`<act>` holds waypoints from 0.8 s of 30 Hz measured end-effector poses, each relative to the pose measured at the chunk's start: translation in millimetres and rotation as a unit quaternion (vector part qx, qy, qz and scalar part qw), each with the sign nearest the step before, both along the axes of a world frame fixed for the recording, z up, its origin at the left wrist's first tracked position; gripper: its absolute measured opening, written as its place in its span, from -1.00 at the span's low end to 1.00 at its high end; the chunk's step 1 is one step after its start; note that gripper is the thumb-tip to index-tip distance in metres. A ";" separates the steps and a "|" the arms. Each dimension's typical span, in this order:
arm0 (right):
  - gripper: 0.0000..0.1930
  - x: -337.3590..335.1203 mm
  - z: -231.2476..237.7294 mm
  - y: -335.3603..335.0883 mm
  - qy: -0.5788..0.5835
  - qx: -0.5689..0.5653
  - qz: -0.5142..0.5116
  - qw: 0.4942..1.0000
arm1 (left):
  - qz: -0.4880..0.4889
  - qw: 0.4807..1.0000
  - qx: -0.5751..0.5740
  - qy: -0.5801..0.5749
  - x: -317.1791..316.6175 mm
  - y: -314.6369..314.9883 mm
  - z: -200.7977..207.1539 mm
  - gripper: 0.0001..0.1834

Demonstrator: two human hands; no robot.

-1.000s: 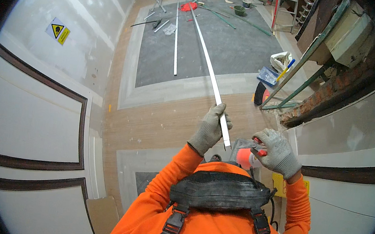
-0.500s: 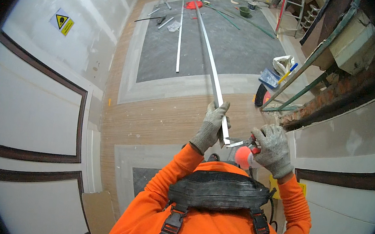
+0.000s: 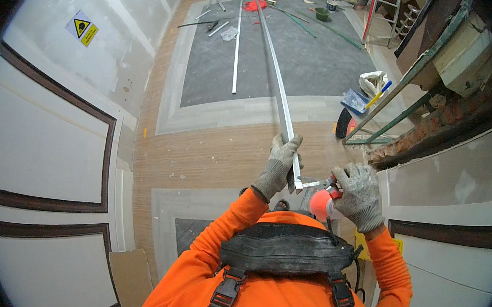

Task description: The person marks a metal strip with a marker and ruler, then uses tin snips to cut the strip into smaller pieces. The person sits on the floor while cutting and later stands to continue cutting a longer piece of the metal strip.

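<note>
A long, thin white metal profile [image 3: 278,81] runs from my body out over the floor. My gloved left hand [image 3: 281,166] is closed around it near its close end. In my gloved right hand [image 3: 358,194] is a pair of tin snips [image 3: 332,189] with red handles. Their grey jaws meet the profile's close end; whether they bite into it I cannot make out. Just under the right hand shows a rounded orange-red object [image 3: 321,204], partly covered, of a kind I cannot tell.
Another white profile [image 3: 237,52] lies on the grey floor panel [image 3: 205,84], beside a red cloth-like item [image 3: 255,5], green strips and a green bucket [image 3: 321,14]. To the right are a blue dustpan [image 3: 354,102], leaning green metal bars [image 3: 401,115] and a ladder [image 3: 383,16]. A panelled wall [image 3: 45,152] stands left.
The snips have tilted slightly at the profile's end, their jaws now pointing straighter at it. Both hands stay in nearly the same place, and the left keeps its grip.
</note>
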State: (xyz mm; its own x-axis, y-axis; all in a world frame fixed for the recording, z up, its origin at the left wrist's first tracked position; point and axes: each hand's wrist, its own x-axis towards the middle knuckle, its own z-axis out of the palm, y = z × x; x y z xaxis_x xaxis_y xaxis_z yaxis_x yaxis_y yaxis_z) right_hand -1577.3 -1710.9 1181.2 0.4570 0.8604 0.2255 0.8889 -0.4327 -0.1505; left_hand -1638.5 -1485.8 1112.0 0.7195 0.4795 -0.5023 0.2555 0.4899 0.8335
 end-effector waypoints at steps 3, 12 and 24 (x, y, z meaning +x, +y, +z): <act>-0.50 1.3 -5.9 1.6 0.005 0.025 0.000 1.000 | -0.001 1.000 0.000 -0.009 -0.4 0.7 -2.1 -0.32; -0.57 1.7 -4.7 8.5 0.027 0.025 0.027 0.999 | -0.001 1.000 -0.010 -0.014 -2.5 5.9 -0.9 -0.40; -0.78 11.3 -2.0 15.5 0.203 -0.050 0.045 0.977 | 0.019 1.000 0.010 -0.016 -8.9 6.5 -4.7 -0.45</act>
